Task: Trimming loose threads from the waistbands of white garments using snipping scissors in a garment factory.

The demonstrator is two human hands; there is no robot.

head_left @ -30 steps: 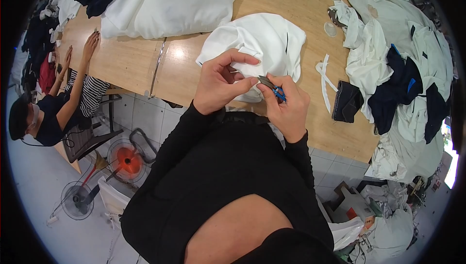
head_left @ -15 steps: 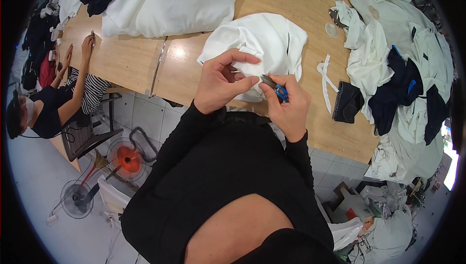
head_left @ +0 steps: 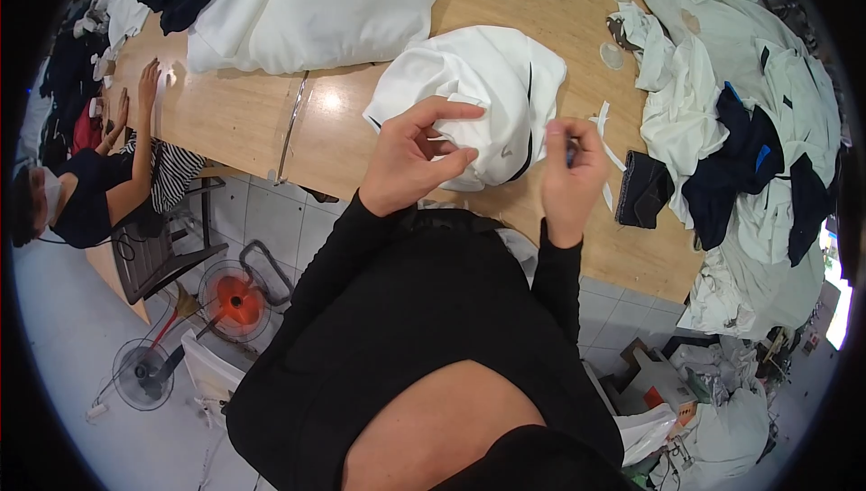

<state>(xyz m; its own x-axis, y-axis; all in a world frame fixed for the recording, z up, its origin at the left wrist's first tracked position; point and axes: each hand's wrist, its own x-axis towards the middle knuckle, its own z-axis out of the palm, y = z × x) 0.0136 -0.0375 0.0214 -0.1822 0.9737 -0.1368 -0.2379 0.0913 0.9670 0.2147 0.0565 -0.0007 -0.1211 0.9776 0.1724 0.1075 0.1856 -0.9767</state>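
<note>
A bunched white garment [head_left: 492, 67] with dark narrow trim and a small grey mark lies on the table in front of me. My left hand [head_left: 417, 152] is at its near left side, fingers curled on a fold of the cloth, thumb and forefinger tips a little apart. Off the garment's right edge, my right hand [head_left: 574, 171] is closed around small blue-handled thread snips [head_left: 571, 152]. Mostly hidden by the fingers, the snips show only as a dark patch, and their blades cannot be made out.
On the wooden table [head_left: 361, 116], white strips [head_left: 606, 152] and a dark pouch [head_left: 642, 189] lie to the right, beside heaped white and navy garments [head_left: 690, 112]. A large white cloth pile [head_left: 311, 13] stands at the back. At left sits a co-worker [head_left: 90, 193], near floor fans [head_left: 236, 300].
My right hand has moved right with the snips, away from the left fingertips. The garment's grey mark now shows. My left hand has barely moved. The co-worker's hands have shifted at the table.
</note>
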